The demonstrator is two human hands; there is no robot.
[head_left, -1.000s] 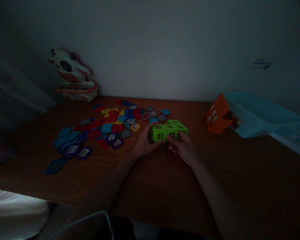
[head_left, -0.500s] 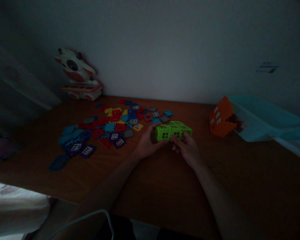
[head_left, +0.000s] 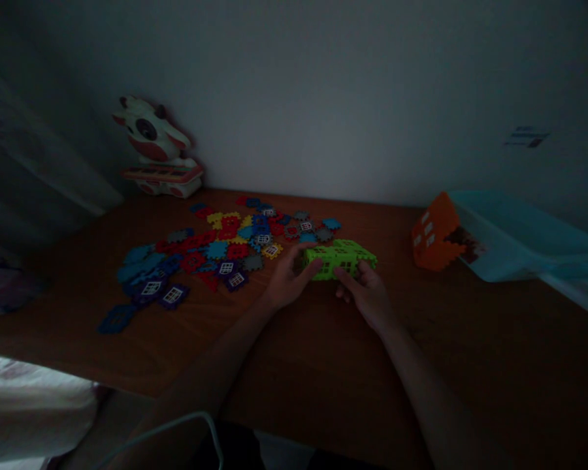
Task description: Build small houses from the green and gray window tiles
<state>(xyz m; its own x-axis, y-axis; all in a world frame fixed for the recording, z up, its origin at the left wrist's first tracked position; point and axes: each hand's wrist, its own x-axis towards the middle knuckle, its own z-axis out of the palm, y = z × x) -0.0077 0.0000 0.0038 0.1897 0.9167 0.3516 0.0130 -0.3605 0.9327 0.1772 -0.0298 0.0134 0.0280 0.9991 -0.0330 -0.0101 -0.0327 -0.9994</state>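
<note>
Between my hands is a green block structure (head_left: 340,253), box-like and joined from flat interlocking tiles with window-shaped openings. My left hand (head_left: 290,274) grips its left end, the thumb pressed on the front face and the fingers curled behind. At the right end my right hand (head_left: 367,290) holds it too, thumb on the front and fingers partly hidden by the structure. Loose building tiles (head_left: 215,249) in red, blue, yellow and grey lie spread to the left of my hands, some with white window inserts.
An orange tile structure (head_left: 432,235) leans by a light-blue plastic bin (head_left: 509,251) on the right. A cow-shaped toy keyboard (head_left: 161,147) stands at the back left of the wooden table (head_left: 313,372), against the wall. A pale curved tube (head_left: 176,419) crosses at the bottom.
My left thumb has moved up from the lower edge onto the front face of the green structure. My right hand keeps its hold. The view has shifted slightly.
</note>
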